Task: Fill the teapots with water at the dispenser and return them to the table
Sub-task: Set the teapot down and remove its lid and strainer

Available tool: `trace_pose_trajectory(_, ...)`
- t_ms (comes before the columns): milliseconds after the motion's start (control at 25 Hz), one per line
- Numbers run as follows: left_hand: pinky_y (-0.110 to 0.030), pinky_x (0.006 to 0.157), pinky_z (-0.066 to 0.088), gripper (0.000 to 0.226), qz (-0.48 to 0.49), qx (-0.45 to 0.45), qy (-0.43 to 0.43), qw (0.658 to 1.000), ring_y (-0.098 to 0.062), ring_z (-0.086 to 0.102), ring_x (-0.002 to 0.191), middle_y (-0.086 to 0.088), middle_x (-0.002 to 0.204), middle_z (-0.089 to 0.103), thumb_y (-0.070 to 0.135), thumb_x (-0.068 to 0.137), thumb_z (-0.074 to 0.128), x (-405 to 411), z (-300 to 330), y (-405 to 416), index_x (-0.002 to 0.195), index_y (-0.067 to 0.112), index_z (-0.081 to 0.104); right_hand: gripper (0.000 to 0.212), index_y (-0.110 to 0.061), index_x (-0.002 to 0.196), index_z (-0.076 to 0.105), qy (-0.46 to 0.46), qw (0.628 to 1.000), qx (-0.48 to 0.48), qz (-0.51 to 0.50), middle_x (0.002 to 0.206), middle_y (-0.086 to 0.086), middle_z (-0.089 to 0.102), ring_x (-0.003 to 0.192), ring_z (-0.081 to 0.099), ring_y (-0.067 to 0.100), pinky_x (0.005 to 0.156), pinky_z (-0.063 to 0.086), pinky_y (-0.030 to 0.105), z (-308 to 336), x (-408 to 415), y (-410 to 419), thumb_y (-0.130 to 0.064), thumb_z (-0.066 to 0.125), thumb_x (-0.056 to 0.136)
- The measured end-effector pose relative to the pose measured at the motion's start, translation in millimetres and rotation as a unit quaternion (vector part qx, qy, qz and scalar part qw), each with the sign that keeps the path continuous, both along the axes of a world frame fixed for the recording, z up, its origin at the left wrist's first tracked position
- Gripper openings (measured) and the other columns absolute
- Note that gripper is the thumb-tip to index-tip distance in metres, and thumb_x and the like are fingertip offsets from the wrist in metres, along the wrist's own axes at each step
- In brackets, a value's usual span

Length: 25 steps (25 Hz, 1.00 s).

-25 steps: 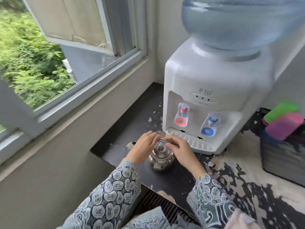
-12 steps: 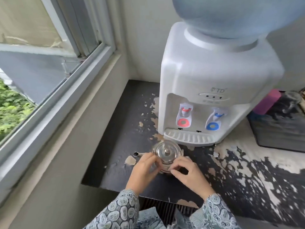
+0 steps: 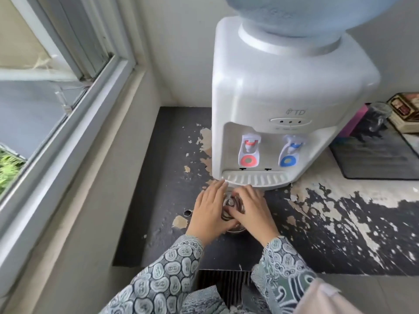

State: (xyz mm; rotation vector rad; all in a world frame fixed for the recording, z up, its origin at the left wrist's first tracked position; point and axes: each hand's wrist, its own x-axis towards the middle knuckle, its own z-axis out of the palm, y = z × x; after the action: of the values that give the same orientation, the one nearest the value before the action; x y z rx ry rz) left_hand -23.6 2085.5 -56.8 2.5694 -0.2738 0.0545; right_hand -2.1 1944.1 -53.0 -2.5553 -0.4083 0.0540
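A small glass teapot point(image 3: 231, 208) with a metal lid stands on the dark worn counter, just in front of the drip tray point(image 3: 255, 179) of the white water dispenser point(image 3: 278, 91). Its spout point(image 3: 187, 213) points left. My left hand point(image 3: 209, 211) wraps the teapot's left side. From the right, my right hand point(image 3: 252, 210) covers the pot, fingers on the lid. Most of the pot is hidden under both hands. The dispenser has a red tap point(image 3: 249, 152) and a blue tap point(image 3: 290, 154), with a blue water bottle point(image 3: 306, 14) on top.
A window frame point(image 3: 74, 123) and sill run along the left. The counter point(image 3: 340, 223) has peeling black paint. At the right lie a dark mat point(image 3: 374, 155), a glass point(image 3: 378, 116), a pink object and a box point(image 3: 405, 112). The counter's front edge lies near my sleeves.
The view has dropped and come closer to the dispenser. The teapot now stands nearer the drip tray, and both hands have closed further over its lid and sides.
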Motion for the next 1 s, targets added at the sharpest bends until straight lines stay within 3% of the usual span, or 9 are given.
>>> trace_pose_trajectory(80, -0.033, 0.115, 0.021, 0.087, -0.020, 0.003, 0.040, 0.999, -0.012, 0.019, 0.142, 0.005, 0.153, 0.024, 0.050, 0.073, 0.067, 5.0, -3.8, -0.4, 0.143, 0.019, 0.026, 0.030, -0.019, 0.094, 0.047, -0.005, 0.998, -0.059, 0.024, 0.099, -0.002, 0.054, 0.095, 0.049, 0.018, 0.081, 0.039, 0.031, -2.8, 6.5, 2.9, -0.041, 0.060, 0.078)
trace_pose_trajectory(240, -0.028, 0.116, 0.019, 0.091, -0.012, -0.073, 0.048, 0.996, -0.013, 0.024, 0.140, 0.002, 0.149, 0.033, 0.046, 0.067, 0.076, 4.9, -7.9, 0.1, 0.141, 0.015, 0.033, 0.032, -0.018, 0.097, 0.055, -0.037, 0.987, -0.134, 0.077, 0.099, -0.002, 0.064, 0.097, 0.056, 0.019, 0.082, 0.037, 0.033, -3.5, 18.1, 4.4, -0.045, 0.048, 0.081)
trace_pose_trajectory(400, -0.025, 0.117, 0.012, 0.092, -0.007, -0.105, 0.066, 0.992, -0.014, 0.020, 0.141, 0.001, 0.150, 0.031, 0.040, 0.065, 0.079, 6.2, -8.2, -1.2, 0.140, 0.012, 0.034, 0.023, -0.012, 0.083, 0.058, -0.028, 0.989, -0.101, 0.105, 0.091, 0.004, 0.069, 0.086, 0.061, 0.024, 0.075, 0.033, 0.033, -5.0, 23.7, 7.4, -0.033, 0.049, 0.083)
trace_pose_trajectory(520, -0.020, 0.114, 0.008, 0.093, -0.001, -0.122, 0.078, 0.989, -0.012, 0.017, 0.142, 0.002, 0.151, 0.030, 0.037, 0.065, 0.080, 6.8, -8.6, -1.9, 0.141, 0.012, 0.032, 0.021, -0.010, 0.086, 0.060, -0.033, 0.987, -0.102, 0.122, 0.095, 0.006, 0.069, 0.087, 0.062, 0.025, 0.076, 0.037, 0.033, -6.6, 26.1, 4.6, -0.028, 0.049, 0.086)
trace_pose_trajectory(720, -0.022, 0.116, 0.011, 0.093, 0.019, -0.148, 0.095, 0.984, -0.011, 0.016, 0.142, 0.004, 0.150, 0.032, 0.035, 0.063, 0.082, 7.1, -8.5, -3.1, 0.140, 0.015, 0.034, 0.032, -0.007, 0.084, 0.059, -0.022, 0.987, -0.082, 0.135, 0.093, 0.011, 0.069, 0.082, 0.062, 0.030, 0.074, 0.039, 0.037, -6.4, 27.6, 4.1, -0.031, 0.038, 0.082)
trace_pose_trajectory(1000, -0.019, 0.113, 0.010, 0.093, 0.032, -0.168, 0.101, 0.980, -0.011, 0.017, 0.142, 0.002, 0.149, 0.033, 0.033, 0.061, 0.083, 6.5, -8.0, -4.7, 0.140, 0.014, 0.036, 0.016, -0.007, 0.085, 0.059, -0.020, 0.987, -0.085, 0.137, 0.092, 0.010, 0.069, 0.079, 0.060, 0.031, 0.073, 0.041, 0.036, -5.9, 29.2, 3.7, -0.020, 0.050, 0.084)
